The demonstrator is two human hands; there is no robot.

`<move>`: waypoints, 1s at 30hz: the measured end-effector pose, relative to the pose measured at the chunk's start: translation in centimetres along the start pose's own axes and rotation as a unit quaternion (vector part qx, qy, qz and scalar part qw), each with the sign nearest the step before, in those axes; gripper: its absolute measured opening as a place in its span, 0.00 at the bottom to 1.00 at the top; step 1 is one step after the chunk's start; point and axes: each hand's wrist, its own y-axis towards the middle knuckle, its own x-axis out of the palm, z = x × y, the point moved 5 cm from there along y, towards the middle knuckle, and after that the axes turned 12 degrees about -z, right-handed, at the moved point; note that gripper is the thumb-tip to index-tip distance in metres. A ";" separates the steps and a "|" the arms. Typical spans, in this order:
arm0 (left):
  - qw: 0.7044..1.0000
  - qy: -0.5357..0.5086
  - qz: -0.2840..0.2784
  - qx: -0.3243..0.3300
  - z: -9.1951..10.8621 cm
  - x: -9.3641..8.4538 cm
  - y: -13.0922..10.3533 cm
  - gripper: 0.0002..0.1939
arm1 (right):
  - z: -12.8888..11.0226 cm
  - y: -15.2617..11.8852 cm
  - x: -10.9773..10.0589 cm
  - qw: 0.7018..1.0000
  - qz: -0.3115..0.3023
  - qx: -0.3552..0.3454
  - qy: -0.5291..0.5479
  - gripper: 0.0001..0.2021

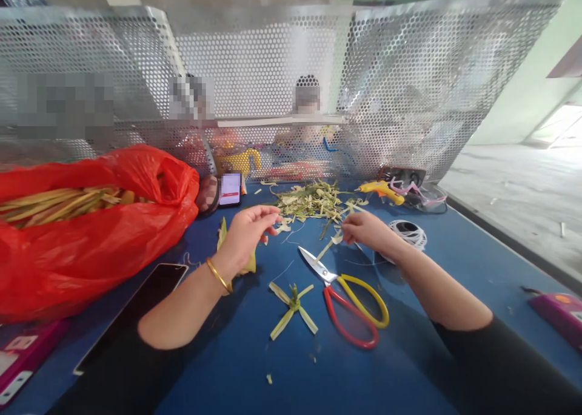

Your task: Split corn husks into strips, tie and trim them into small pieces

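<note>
My left hand (249, 232), a gold bangle on its wrist, has thumb and fingertips pinched together over the table's middle. Whatever sits in that pinch is too small to make out. My right hand (367, 232) is closed at the fingertips on a narrow pale-green leaf strip (328, 247), which slants down towards the scissor blades. The scissors (325, 274), with one red and one yellow handle, lie partly spread below it. Left of them rests a small cross-shaped leaf piece (294, 306) with a green knot at its centre. A folded yellowish leaf (248, 266) is partly hidden behind my left hand.
Leaf scraps (311, 201) are heaped at the back, before a perforated metal screen (273, 57). A red plastic bag (150, 233) of leaf strips fills the left. A phone (131, 318) lies nearer. At right are a yellow glue gun (381, 190) and a white spool (421, 238).
</note>
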 end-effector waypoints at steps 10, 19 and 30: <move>0.957 0.290 0.019 0.015 3.3 -6.4 0.4 0.09 | -0.7 0.6 0.4 0.981 -0.011 -0.095 -0.167 0.12; 0.820 0.554 -0.109 -0.097 -0.4 -6.1 2.0 0.14 | -0.8 0.4 2.1 0.952 0.023 -0.144 -0.270 0.18; 0.747 0.592 -0.066 -0.297 -2.6 -10.1 2.5 0.20 | -1.8 -0.3 3.5 0.930 0.053 -0.162 -0.326 0.10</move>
